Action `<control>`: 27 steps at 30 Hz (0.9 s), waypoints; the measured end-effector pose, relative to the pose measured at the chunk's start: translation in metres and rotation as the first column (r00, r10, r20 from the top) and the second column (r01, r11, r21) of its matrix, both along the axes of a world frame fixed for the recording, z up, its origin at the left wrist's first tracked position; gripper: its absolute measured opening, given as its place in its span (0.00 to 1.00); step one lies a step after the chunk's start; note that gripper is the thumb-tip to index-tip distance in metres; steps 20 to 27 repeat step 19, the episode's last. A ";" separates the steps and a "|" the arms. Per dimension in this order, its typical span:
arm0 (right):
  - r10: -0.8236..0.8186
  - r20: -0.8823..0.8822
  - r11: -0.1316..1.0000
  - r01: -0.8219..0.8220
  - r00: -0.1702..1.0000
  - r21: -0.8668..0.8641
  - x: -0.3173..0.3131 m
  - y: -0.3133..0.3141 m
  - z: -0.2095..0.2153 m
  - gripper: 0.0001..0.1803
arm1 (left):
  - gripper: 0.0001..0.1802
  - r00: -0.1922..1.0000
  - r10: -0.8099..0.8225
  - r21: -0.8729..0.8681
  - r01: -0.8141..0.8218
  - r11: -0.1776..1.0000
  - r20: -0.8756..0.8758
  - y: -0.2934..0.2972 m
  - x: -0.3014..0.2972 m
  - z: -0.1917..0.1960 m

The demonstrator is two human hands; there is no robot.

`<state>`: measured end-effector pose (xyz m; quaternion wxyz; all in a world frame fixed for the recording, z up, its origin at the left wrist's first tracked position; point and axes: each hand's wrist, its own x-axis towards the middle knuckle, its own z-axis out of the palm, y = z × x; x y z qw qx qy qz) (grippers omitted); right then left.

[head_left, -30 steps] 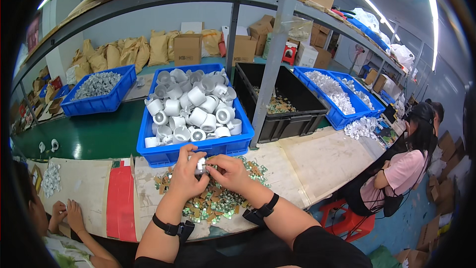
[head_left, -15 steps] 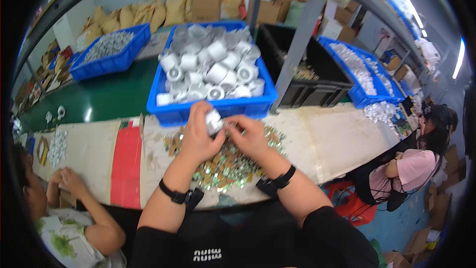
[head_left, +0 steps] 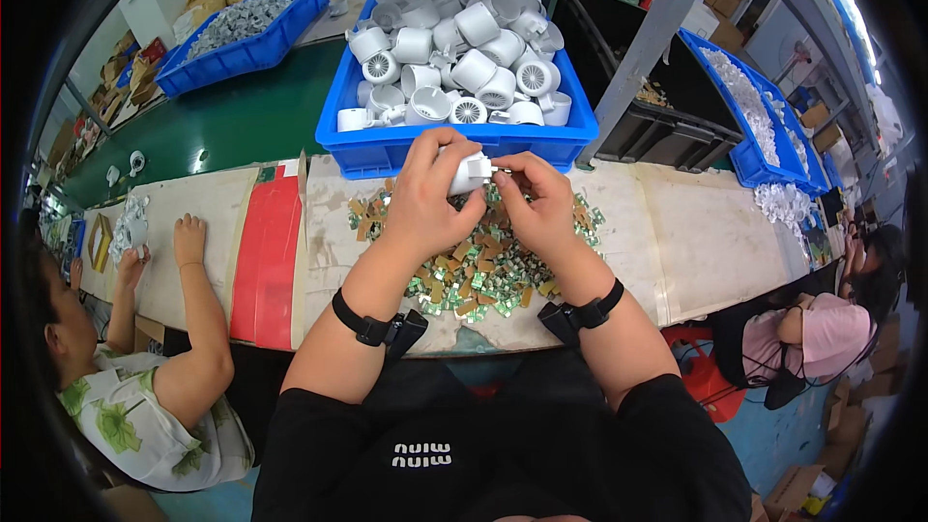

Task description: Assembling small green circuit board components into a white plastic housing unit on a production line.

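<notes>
My left hand (head_left: pixel 433 205) is wrapped round a white plastic housing (head_left: pixel 471 172), a short cup-like cylinder with a small neck on its right side. At that neck the fingertips of my right hand (head_left: pixel 541 208) are pinched together; what they grip is too small to make out. Both hands are above a loose pile of small circuit boards (head_left: pixel 483 271), green and brown, spread on the cardboard-covered table. Just beyond them is a blue bin (head_left: pixel 527 142) heaped with similar white housings (head_left: pixel 474 72), several showing slotted round ends.
A metal post (head_left: pixel 638 63) rises right of the bin, before a black crate (head_left: pixel 667 140). Other blue bins stand far left (head_left: pixel 242 53) and right (head_left: pixel 749 159). A co-worker (head_left: pixel 145 396) sits at left beyond a red strip (head_left: pixel 266 261); another (head_left: pixel 812 338) sits at right.
The view has tilted down, so the table and bin sit differently in it. My hands stay together at the white housing. The left co-worker's hands have moved apart.
</notes>
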<state>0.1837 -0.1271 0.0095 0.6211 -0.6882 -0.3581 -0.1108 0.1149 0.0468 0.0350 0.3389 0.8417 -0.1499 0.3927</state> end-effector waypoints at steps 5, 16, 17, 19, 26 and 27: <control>0.100 -0.376 0.993 -0.070 0.921 0.093 -0.009 0.001 0.004 0.08 | 0.26 0.994 -0.063 -0.160 0.048 0.986 -0.094 -0.002 -0.004 0.005; 0.146 -0.264 0.989 -0.148 0.953 0.011 0.003 -0.008 -0.005 0.09 | 0.24 0.983 -0.115 -0.183 0.089 0.979 -0.140 -0.003 -0.002 0.001; 0.139 -0.266 0.990 -0.140 0.954 0.013 0.003 -0.009 -0.006 0.09 | 0.24 0.984 -0.107 -0.182 0.080 0.980 -0.142 -0.003 -0.001 0.001; 0.134 -0.203 0.990 -0.142 0.970 -0.026 0.004 -0.010 -0.006 0.10 | 0.25 0.986 -0.099 -0.159 0.077 0.984 -0.135 -0.002 0.000 0.000; 0.134 -0.203 0.990 -0.142 0.970 -0.026 0.004 -0.010 -0.006 0.10 | 0.25 0.986 -0.099 -0.159 0.077 0.984 -0.135 -0.002 0.000 0.000; 0.134 -0.203 0.990 -0.142 0.970 -0.026 0.004 -0.010 -0.006 0.10 | 0.25 0.986 -0.099 -0.159 0.077 0.984 -0.135 -0.002 0.000 0.000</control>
